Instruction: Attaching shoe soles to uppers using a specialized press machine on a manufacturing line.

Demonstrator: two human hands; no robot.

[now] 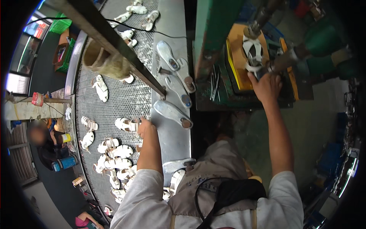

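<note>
My left hand (146, 128) reaches over the mesh belt and closes on the heel end of a white sandal (125, 124). At the green press, my right hand (267, 86) grips the near end of another white sandal (252, 49), thumb on its left side; the other fingers are partly hidden by the machine. That sandal lies on a tan pad (237, 49) among the press's metal arms (284, 61). Between my hands, several grey shoe lasts or sole-shaped plates (171, 112) rest on a metal ledge (171, 139).
More white sandals (116, 162) are heaped on the mesh belt (108, 114). A slanted metal bar (118, 42) crosses above it, beside a worn round duct (101, 59). Thin metal rods (214, 86) stand by the press's green frame (211, 34). Another person (49, 147) is beyond the belt at left.
</note>
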